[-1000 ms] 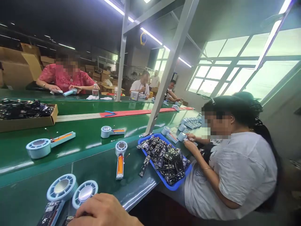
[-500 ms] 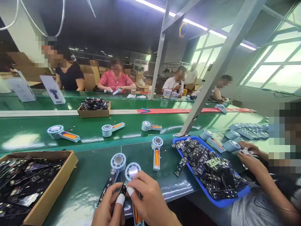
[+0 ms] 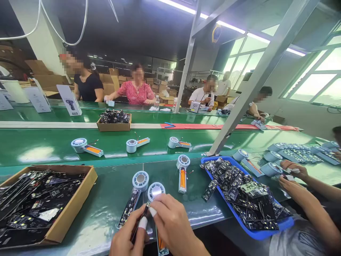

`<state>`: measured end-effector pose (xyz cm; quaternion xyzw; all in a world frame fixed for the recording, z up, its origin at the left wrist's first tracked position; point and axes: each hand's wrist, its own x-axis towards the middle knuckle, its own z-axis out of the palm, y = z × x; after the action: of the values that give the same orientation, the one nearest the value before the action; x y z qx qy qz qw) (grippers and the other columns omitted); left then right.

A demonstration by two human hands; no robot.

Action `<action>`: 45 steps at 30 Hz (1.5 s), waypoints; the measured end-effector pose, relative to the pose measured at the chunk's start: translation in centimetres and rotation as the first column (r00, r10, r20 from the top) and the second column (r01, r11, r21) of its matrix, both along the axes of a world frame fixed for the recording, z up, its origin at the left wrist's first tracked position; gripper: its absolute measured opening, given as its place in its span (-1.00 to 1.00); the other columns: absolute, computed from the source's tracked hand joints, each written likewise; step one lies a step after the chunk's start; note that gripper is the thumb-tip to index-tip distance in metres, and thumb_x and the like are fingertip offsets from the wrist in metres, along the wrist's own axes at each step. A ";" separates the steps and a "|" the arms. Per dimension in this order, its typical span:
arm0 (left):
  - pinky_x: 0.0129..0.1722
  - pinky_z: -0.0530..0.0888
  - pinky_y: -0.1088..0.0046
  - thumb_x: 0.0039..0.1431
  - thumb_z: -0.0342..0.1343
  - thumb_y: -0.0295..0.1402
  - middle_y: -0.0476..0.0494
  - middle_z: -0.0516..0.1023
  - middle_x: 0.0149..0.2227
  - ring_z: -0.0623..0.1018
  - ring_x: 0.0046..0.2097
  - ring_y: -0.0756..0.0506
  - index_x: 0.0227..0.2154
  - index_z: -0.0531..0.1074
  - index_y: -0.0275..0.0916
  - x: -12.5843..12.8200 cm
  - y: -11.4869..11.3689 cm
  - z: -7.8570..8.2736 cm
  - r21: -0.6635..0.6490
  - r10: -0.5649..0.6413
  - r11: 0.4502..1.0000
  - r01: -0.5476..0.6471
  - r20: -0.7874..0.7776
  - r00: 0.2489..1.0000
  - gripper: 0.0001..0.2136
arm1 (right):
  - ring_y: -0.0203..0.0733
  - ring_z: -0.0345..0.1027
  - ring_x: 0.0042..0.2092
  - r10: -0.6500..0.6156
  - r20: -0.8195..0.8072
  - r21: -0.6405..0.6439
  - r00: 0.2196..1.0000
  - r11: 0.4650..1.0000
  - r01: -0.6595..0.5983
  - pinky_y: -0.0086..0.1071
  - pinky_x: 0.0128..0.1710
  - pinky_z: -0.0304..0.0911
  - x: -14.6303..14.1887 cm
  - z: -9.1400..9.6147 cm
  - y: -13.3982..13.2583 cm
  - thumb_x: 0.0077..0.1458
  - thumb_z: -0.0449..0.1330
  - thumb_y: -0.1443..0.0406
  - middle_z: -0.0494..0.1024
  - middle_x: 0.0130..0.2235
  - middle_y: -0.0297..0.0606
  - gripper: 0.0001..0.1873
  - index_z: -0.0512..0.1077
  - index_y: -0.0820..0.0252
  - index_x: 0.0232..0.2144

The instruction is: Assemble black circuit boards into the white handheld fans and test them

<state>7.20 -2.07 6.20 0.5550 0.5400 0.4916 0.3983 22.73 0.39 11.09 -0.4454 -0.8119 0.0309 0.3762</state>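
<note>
At the bottom edge my left hand (image 3: 128,237) and my right hand (image 3: 173,225) meet over a narrow black circuit board (image 3: 140,220), both pinching it; the fingertips wear white caps. Under them lies a pale blue fan unit (image 3: 156,190) with a round head and an orange-filled handle (image 3: 161,245). A second fan unit (image 3: 140,180), fitted with a black board, lies just left of it. A third fan unit (image 3: 182,168) with an orange battery sits further right.
A cardboard box of black boards (image 3: 64,222) stands at my left. A blue tray (image 3: 266,227) heaped with boards is at my right, by a co-worker's hands (image 3: 290,177). More fan units ride the green belt (image 3: 48,147). A slanted metal post (image 3: 239,110) rises beyond; people sit opposite.
The view has swung left and down from the neighbour to my own spot. My hands came together on the black board and now tilt it slightly closer to me.
</note>
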 end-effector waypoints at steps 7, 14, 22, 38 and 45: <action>-0.54 0.44 0.58 0.23 0.07 0.03 -0.06 0.65 -0.36 0.50 -0.52 0.01 0.00 0.48 -0.15 0.1 0.1 0.7 -0.049 -0.050 0.997 0.060 0.192 0.980 -0.57 | -0.17 0.31 -0.28 0.001 -0.040 -0.094 0.999 0.996 -0.005 -0.37 -0.31 0.17 0.4 0.0 -0.1 0.18 0.04 0.52 0.47 -0.25 -0.27 -0.76 0.42 0.13 -0.29; -0.51 0.48 0.58 0.30 -0.01 -0.21 -0.14 0.67 -0.10 0.60 -0.38 -0.05 0.08 0.50 -0.09 -1.9 0.6 0.1 0.088 -0.174 0.974 0.209 -0.299 0.938 -0.64 | -0.14 0.28 -0.30 -0.035 0.053 -0.093 0.998 0.995 0.040 -0.32 -0.33 0.14 0.1 0.2 -0.3 0.13 0.03 0.53 0.44 -0.28 -0.24 -0.79 0.35 0.15 -0.38; -0.42 0.49 0.57 0.35 -0.05 -0.18 -0.03 0.56 -0.47 0.52 -0.45 -0.03 0.06 0.50 -0.16 -2.1 1.2 1.7 0.032 -0.260 0.961 0.274 -0.238 0.936 -0.64 | -0.20 0.34 -0.15 0.129 -0.120 -0.356 0.984 0.920 -0.164 -0.38 -0.16 0.24 1.5 1.7 0.6 0.22 0.09 0.54 0.46 -0.18 -0.31 -0.69 0.45 0.08 -0.13; -0.24 0.55 0.52 0.25 -0.07 -0.33 -0.05 0.68 -0.21 0.65 -0.35 -0.05 0.19 0.35 -0.05 -1.8 0.1 2.4 -0.041 -0.196 0.981 0.191 -0.197 0.961 -0.56 | -0.24 0.34 0.01 0.194 -0.261 -0.445 0.946 0.845 -0.297 -0.34 0.07 0.25 4.8 2.9 -0.7 0.10 0.04 0.63 0.41 -0.02 -0.30 -0.41 0.44 -0.04 0.04; 0.01 0.54 0.34 0.25 -0.16 -0.45 -0.14 0.62 0.01 0.63 -0.04 -0.13 0.20 0.37 -0.09 -1.3 -0.1 1.3 0.068 -0.136 0.980 0.189 -0.468 0.873 -0.51 | -0.24 0.36 -0.17 0.155 -0.266 -0.390 0.951 0.885 -0.253 -0.38 -0.15 0.29 3.9 -0.1 -1.2 0.21 0.14 0.46 0.40 -0.20 -0.28 -0.77 0.55 0.07 -0.25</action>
<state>5.94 -2.13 7.48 0.7206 0.5420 0.3400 0.2672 26.66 -0.82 11.04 -0.4208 -0.7802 0.2949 0.3568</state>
